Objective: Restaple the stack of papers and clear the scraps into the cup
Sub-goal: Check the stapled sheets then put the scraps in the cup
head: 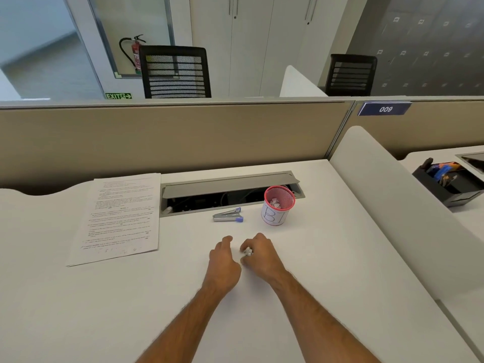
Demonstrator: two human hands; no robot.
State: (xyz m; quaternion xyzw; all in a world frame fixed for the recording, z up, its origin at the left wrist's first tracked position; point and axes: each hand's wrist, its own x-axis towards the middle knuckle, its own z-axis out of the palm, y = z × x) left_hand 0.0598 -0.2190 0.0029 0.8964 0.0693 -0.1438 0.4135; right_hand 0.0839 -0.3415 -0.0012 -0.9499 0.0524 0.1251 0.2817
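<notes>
On the white desk [327,271], the right hand [262,254] curls its fingers around small white paper scraps [247,252], just beside the left hand [224,260], whose fingers are loosely bent and hold nothing. Beyond the hands from the person stands the pink mesh cup [278,205], with more scraps inside. A stapler [228,215] lies left of the cup, and the stack of printed papers [119,216] lies further left.
</notes>
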